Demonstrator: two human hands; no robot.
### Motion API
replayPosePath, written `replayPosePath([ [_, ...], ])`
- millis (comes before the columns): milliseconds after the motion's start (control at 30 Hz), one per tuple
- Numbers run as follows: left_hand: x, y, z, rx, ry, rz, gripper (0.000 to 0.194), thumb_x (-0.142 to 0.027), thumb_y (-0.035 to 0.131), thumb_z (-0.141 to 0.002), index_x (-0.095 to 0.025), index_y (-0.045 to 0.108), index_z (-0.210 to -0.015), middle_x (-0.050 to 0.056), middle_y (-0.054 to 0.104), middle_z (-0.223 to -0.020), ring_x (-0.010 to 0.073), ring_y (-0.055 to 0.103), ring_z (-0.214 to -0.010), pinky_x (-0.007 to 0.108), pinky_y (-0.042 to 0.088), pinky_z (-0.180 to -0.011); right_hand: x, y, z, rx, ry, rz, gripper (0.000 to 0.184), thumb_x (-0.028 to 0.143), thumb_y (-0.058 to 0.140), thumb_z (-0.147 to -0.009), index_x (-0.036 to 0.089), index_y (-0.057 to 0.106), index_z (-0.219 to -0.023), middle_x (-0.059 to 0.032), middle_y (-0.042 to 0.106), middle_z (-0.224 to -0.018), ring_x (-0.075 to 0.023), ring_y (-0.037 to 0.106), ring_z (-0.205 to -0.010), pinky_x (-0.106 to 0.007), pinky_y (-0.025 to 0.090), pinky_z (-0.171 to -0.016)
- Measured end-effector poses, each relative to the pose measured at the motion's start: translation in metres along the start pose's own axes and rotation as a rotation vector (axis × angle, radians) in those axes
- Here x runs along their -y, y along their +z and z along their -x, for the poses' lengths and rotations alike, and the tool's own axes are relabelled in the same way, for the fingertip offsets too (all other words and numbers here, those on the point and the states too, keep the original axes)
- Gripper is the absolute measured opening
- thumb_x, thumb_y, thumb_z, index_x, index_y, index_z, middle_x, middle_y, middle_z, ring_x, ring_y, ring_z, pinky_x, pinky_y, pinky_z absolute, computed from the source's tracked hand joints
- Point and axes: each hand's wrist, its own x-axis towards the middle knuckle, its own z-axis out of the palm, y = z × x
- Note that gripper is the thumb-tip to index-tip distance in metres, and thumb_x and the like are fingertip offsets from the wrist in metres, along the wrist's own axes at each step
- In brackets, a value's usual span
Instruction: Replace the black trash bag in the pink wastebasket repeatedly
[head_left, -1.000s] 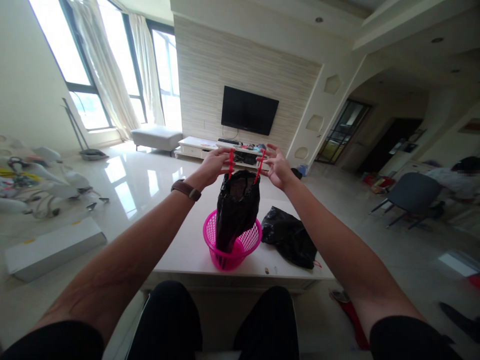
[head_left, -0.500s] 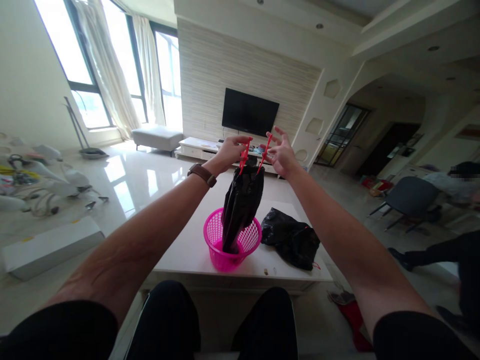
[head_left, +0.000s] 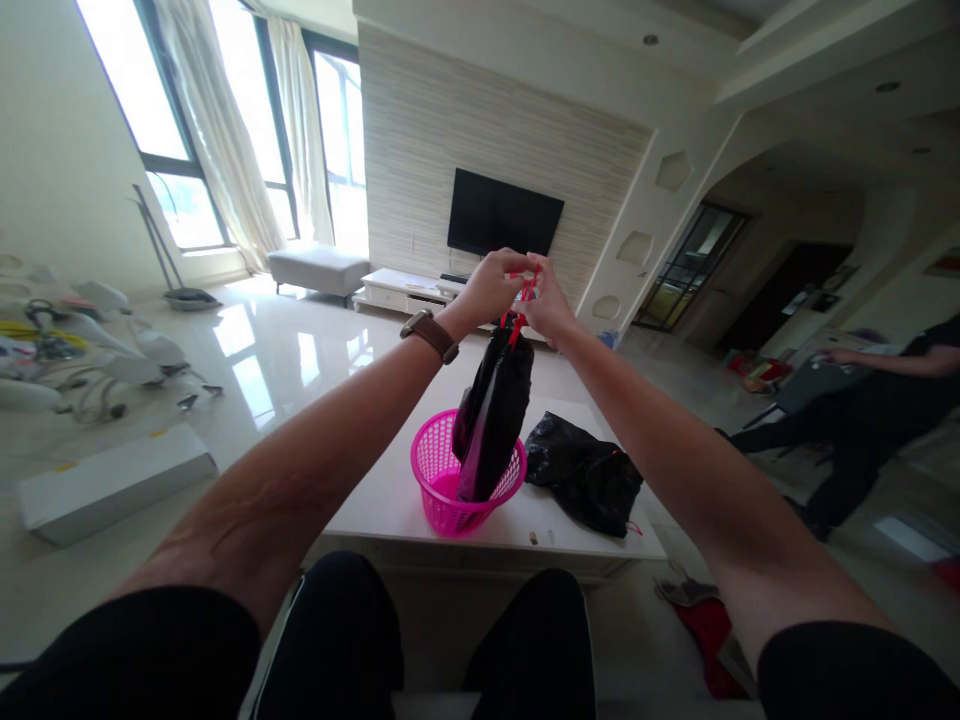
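Observation:
A black garbage bag (head_left: 502, 410) hangs by its red drawstrings (head_left: 517, 325), its lower end inside a pink perforated basket (head_left: 450, 515). My left hand (head_left: 487, 287) and my right hand (head_left: 549, 305) meet above the bag, fingers closed around the red drawstrings. Exactly how the strings run between the fingers is partly hidden. To the right of the basket, a second black garbage bag (head_left: 585, 475) lies crumpled, with a bit of red string at its edge. Both basket and second bag rest on a white table (head_left: 367, 505).
Two small bits (head_left: 534, 538) lie near the table's front edge. A long white box (head_left: 116, 485) is on the floor at left. Another person (head_left: 885, 410) stands at right. Beyond the table are a TV cabinet (head_left: 390, 293) and a grey bench (head_left: 319, 268).
My hands have come together, bringing the two red drawstring loops, previously held apart, close to each other. The bag has turned slightly. The other person at right has moved.

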Motion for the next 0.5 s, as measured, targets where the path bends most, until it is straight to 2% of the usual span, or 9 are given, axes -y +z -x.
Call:
replayPosePath([
  [133, 0.009, -0.006, 0.011, -0.033, -0.061, -0.066, 0.038, -0.004, 0.055, -0.076, -0.015, 0.08, -0.102, 0.008, 0.076, -0.109, 0.0204, 0.068, -0.108, 0.038, 0.051, -0.107, 0.014, -0.006, -0.01, -0.05, 0.132, 0.051, 0.049, 0.01, 0.071, -0.081, 0.027, 0.053, -0.123, 0.0014, 0.063, -0.095, -0.0111, 0.062, -0.063, -0.02, 0.049, -0.051],
  [233, 0.013, -0.009, 0.023, 0.001, -0.107, -0.013, 0.034, -0.005, 0.057, -0.077, -0.015, 0.078, -0.101, 0.008, 0.078, -0.103, 0.0201, 0.069, -0.103, 0.037, 0.053, -0.102, 0.032, -0.009, -0.019, -0.131, 0.247, 0.023, 0.037, 0.004, 0.06, -0.084, 0.024, 0.051, -0.113, 0.003, 0.062, -0.083, -0.0097, 0.058, -0.056, -0.017, 0.041, -0.047],
  [333, 0.02, -0.009, 0.038, -0.021, -0.184, 0.007, 0.031, -0.015, 0.07, -0.077, -0.014, 0.073, -0.108, 0.01, 0.076, -0.107, 0.0207, 0.069, -0.096, 0.037, 0.056, -0.093, 0.045, -0.008, -0.027, -0.187, 0.341, -0.037, 0.034, 0.002, 0.054, -0.085, 0.024, 0.048, -0.11, 0.0022, 0.064, -0.081, -0.0094, 0.058, -0.058, -0.016, 0.04, -0.05],
  [400, 0.028, -0.007, 0.05, -0.008, -0.26, -0.006, 0.051, -0.026, 0.084, -0.07, -0.015, 0.068, -0.118, 0.013, 0.073, -0.117, 0.0236, 0.068, -0.102, 0.039, 0.056, -0.094, 0.05, -0.005, -0.032, -0.176, 0.383, -0.052, 0.034, 0.0, 0.052, -0.084, 0.023, 0.048, -0.108, 0.0012, 0.065, -0.08, -0.0097, 0.057, -0.059, -0.017, 0.041, -0.053],
  [467, 0.038, -0.003, 0.063, 0.076, -0.337, -0.003, 0.075, -0.032, 0.093, -0.061, -0.015, 0.063, -0.127, 0.016, 0.07, -0.126, 0.0279, 0.067, -0.111, 0.043, 0.054, -0.1, 0.054, -0.003, -0.038, -0.143, 0.375, -0.06, 0.034, -0.002, 0.051, -0.082, 0.022, 0.048, -0.106, 0.0004, 0.065, -0.081, -0.0103, 0.057, -0.06, -0.02, 0.045, -0.058],
  [500, 0.043, 0.0, 0.069, 0.131, -0.363, 0.008, 0.081, -0.033, 0.094, -0.059, -0.015, 0.061, -0.13, 0.017, 0.07, -0.128, 0.0295, 0.066, -0.115, 0.044, 0.053, -0.103, 0.056, -0.002, -0.041, -0.128, 0.35, -0.064, 0.034, -0.002, 0.052, -0.081, 0.022, 0.049, -0.105, 0.0005, 0.065, -0.082, -0.0105, 0.058, -0.061, -0.021, 0.046, -0.06],
])
